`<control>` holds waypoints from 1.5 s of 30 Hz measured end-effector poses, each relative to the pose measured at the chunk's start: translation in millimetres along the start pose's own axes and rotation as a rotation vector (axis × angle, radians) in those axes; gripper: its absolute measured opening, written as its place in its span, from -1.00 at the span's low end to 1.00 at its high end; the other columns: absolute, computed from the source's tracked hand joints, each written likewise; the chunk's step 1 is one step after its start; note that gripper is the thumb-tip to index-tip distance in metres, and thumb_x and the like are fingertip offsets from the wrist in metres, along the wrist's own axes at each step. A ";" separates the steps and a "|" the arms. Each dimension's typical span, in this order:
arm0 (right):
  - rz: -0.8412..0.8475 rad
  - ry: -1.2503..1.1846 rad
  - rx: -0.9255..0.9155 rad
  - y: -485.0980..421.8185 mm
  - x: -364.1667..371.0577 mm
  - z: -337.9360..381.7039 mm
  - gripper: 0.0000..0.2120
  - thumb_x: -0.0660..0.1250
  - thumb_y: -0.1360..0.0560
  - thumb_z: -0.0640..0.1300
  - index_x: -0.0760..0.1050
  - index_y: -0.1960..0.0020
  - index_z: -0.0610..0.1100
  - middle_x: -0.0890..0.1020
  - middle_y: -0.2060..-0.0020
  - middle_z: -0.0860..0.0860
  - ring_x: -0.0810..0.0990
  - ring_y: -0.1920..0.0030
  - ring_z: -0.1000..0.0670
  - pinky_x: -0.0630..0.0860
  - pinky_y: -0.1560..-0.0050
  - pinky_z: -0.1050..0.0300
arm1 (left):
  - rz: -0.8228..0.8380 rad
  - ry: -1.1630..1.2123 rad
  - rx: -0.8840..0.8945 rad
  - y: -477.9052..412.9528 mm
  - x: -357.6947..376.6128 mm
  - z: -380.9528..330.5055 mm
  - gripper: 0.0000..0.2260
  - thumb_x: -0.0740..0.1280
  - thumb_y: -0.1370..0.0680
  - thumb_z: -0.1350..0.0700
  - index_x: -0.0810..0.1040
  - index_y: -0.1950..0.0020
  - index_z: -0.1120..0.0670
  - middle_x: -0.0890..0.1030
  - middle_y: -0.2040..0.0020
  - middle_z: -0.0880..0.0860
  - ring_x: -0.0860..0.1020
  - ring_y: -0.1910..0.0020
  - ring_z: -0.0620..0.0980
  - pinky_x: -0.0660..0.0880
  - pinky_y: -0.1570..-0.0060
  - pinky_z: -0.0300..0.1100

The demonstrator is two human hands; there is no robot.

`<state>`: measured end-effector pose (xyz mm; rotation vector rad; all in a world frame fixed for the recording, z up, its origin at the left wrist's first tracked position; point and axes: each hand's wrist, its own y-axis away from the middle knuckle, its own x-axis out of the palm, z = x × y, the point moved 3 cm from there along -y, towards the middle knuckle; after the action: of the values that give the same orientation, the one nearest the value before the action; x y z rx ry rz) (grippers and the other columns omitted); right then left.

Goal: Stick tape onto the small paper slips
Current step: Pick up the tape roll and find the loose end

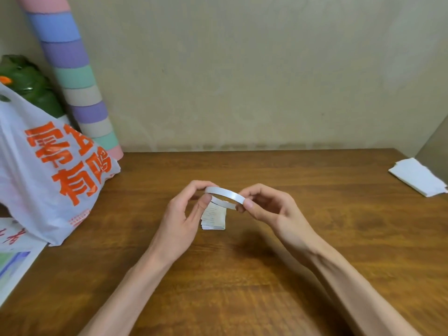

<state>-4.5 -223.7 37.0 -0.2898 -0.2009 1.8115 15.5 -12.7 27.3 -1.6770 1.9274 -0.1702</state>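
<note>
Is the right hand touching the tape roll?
Touching. The head view shows the right hand pinching the tape roll at its right edge.

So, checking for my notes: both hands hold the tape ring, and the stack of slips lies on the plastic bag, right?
Not quite. The head view shows left hand and right hand holding the tape ring, but the stack of slips lies on the wooden table, not on the plastic bag.
</note>
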 end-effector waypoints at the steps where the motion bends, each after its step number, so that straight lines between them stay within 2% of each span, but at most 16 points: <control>1: -0.008 -0.032 0.012 1.3 -1.5 2.6 -0.92 0.35 -0.64 -0.27 0.62 -0.06 -0.25 0.67 0.13 -0.03 0.61 0.04 0.09 0.46 -0.03 0.35 | -0.001 0.080 -0.039 0.4 1.1 -0.6 -0.82 0.26 -0.69 0.07 0.59 -0.24 -0.02 0.68 -0.14 -0.12 0.63 -0.20 -0.06 0.52 -0.17 -0.30; 4: -0.027 -0.066 0.037 3.8 -5.0 7.6 -0.88 0.37 -0.60 -0.17 0.63 -0.01 -0.22 0.67 0.15 -0.10 0.61 0.04 0.03 0.46 -0.06 0.37 | -0.020 0.239 -0.122 3.3 5.3 -3.1 -0.82 0.30 -0.66 0.09 0.61 -0.21 0.08 0.74 -0.07 0.00 0.68 -0.16 -0.06 0.54 -0.16 -0.29; 6: -0.025 -0.038 0.058 4.1 -4.8 9.2 -0.87 0.35 -0.56 -0.13 0.63 0.05 -0.18 0.64 0.21 -0.11 0.58 0.07 0.01 0.45 -0.08 0.32 | -0.043 0.246 -0.140 5.8 7.4 -4.7 -0.84 0.35 -0.62 0.08 0.64 -0.16 0.07 0.76 -0.01 0.01 0.70 -0.12 -0.05 0.58 -0.16 -0.23; 10: -0.009 -0.011 0.111 6.1 1.4 7.0 -0.86 0.34 -0.56 -0.09 0.63 0.10 -0.13 0.59 0.31 -0.10 0.52 0.17 0.02 0.42 -0.08 0.13 | -0.027 0.145 -0.051 6.6 10.9 -8.3 -0.88 0.42 -0.57 0.10 0.69 -0.09 -0.05 0.72 -0.01 -0.02 0.69 -0.10 0.06 0.63 -0.14 -0.10; 12: -0.015 0.000 0.135 6.7 2.9 4.2 -0.84 0.34 -0.56 -0.07 0.63 0.10 -0.13 0.59 0.30 -0.11 0.49 0.17 -0.07 0.39 -0.06 -0.03 | 0.002 0.069 -0.007 6.9 12.3 -10.3 -0.86 0.43 -0.58 0.11 0.71 -0.10 -0.05 0.68 -0.01 -0.05 0.66 -0.10 0.08 0.62 -0.14 -0.06; 14: -0.006 0.013 0.155 6.3 3.6 2.9 -0.84 0.35 -0.54 -0.08 0.65 0.09 -0.14 0.60 0.29 -0.11 0.46 0.18 -0.13 0.36 0.00 -0.08 | 0.025 -0.020 0.026 8.2 14.2 -13.4 -0.85 0.46 -0.57 0.11 0.73 -0.11 -0.05 0.67 -0.02 -0.09 0.64 -0.11 0.05 0.60 -0.13 -0.03; 16: 0.001 0.033 0.153 5.6 3.5 3.2 -0.86 0.36 -0.53 -0.09 0.65 0.12 -0.13 0.62 0.29 -0.09 0.48 0.18 -0.11 0.39 0.01 -0.01 | 0.037 -0.052 0.045 9.9 16.6 -16.7 -0.82 0.47 -0.56 0.08 0.72 -0.15 -0.08 0.66 -0.04 -0.11 0.63 -0.13 0.01 0.59 -0.13 -0.04; 18: -0.018 0.022 0.126 4.8 1.7 3.4 -0.87 0.36 -0.53 -0.12 0.64 0.15 -0.12 0.63 0.30 -0.07 0.54 0.19 -0.01 0.46 -0.01 0.19 | 0.043 -0.008 0.010 9.5 17.3 -16.0 -0.75 0.45 -0.56 -0.01 0.67 -0.24 -0.12 0.66 -0.10 -0.12 0.62 -0.21 -0.02 0.57 -0.20 -0.10; 21: -0.074 -0.023 0.093 4.0 -2.6 1.2 -0.88 0.34 -0.51 -0.17 0.62 0.15 -0.17 0.63 0.29 -0.07 0.56 0.17 0.05 0.47 0.00 0.32 | 0.049 0.072 -0.075 7.7 15.2 -10.5 -0.75 0.30 -0.66 -0.11 0.61 -0.30 -0.11 0.67 -0.16 -0.15 0.61 -0.26 -0.08 0.52 -0.23 -0.16; 25: -0.074 -0.073 0.127 4.3 -2.7 -0.3 -0.87 0.34 -0.50 -0.16 0.62 0.14 -0.18 0.61 0.26 -0.10 0.53 0.15 0.02 0.45 -0.04 0.23 | 0.087 0.030 -0.112 7.6 16.5 -4.3 -0.76 0.25 -0.68 -0.07 0.65 -0.19 -0.03 0.69 -0.06 -0.11 0.63 -0.15 -0.06 0.55 -0.15 -0.11; 29: -0.059 -0.017 0.151 5.9 -3.0 0.1 -0.85 0.34 -0.52 -0.13 0.64 0.12 -0.17 0.61 0.28 -0.11 0.56 0.13 0.02 0.43 -0.15 0.08 | 0.094 0.069 -0.078 5.0 15.1 -10.3 -0.83 0.29 -0.65 -0.05 0.64 -0.08 -0.04 0.66 0.05 -0.10 0.61 0.00 -0.07 0.51 -0.02 -0.22; 34: -0.025 0.029 0.165 6.9 2.0 -0.5 -0.88 0.38 -0.62 -0.29 0.67 0.05 -0.21 0.62 0.27 -0.15 0.53 0.19 -0.08 0.46 0.08 0.14 | 0.142 -0.001 -0.005 5.6 17.1 -13.8 -0.84 0.32 -0.65 -0.02 0.67 -0.09 0.00 0.61 0.03 -0.04 0.59 -0.05 0.04 0.53 -0.08 -0.07; 38: -0.027 0.048 0.156 5.4 2.0 -1.9 -0.89 0.41 -0.57 -0.20 0.69 0.10 -0.10 0.63 0.25 -0.13 0.50 0.19 -0.06 0.42 0.10 0.00 | 0.135 -0.035 0.034 7.1 18.1 -12.8 -0.84 0.34 -0.65 0.03 0.68 -0.09 0.05 0.61 0.03 -0.06 0.60 -0.06 0.03 0.52 -0.10 -0.06; 40: -0.030 0.058 0.141 5.3 0.6 -1.8 -0.87 0.41 -0.56 -0.19 0.68 0.13 -0.07 0.64 0.25 -0.12 0.53 0.19 -0.03 0.45 0.07 0.06 | 0.139 -0.048 0.034 7.3 18.5 -13.9 -0.84 0.34 -0.66 0.04 0.68 -0.14 0.03 0.63 -0.02 -0.09 0.60 -0.13 0.00 0.52 -0.15 -0.09; 43: -0.065 0.029 0.111 5.6 -4.0 -0.3 -0.87 0.39 -0.57 -0.23 0.65 0.14 -0.14 0.66 0.25 -0.09 0.59 0.14 0.04 0.50 -0.03 0.27 | 0.138 -0.003 -0.014 7.6 17.7 -13.6 -0.80 0.29 -0.69 0.01 0.62 -0.26 -0.02 0.66 -0.15 -0.13 0.60 -0.26 -0.06 0.52 -0.28 -0.06; 45: -0.088 -0.009 0.106 5.1 -6.4 0.4 -0.88 0.36 -0.54 -0.19 0.64 0.15 -0.15 0.67 0.22 -0.12 0.61 0.11 0.04 0.50 -0.05 0.31 | 0.139 0.017 -0.053 8.0 16.7 -10.7 -0.81 0.26 -0.70 0.00 0.61 -0.24 -0.03 0.67 -0.12 -0.11 0.62 -0.20 -0.04 0.56 -0.22 0.04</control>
<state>-7.8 -231.2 36.4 -0.1946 -0.1213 1.7305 2.4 -29.7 26.9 -1.5730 2.0697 -0.0807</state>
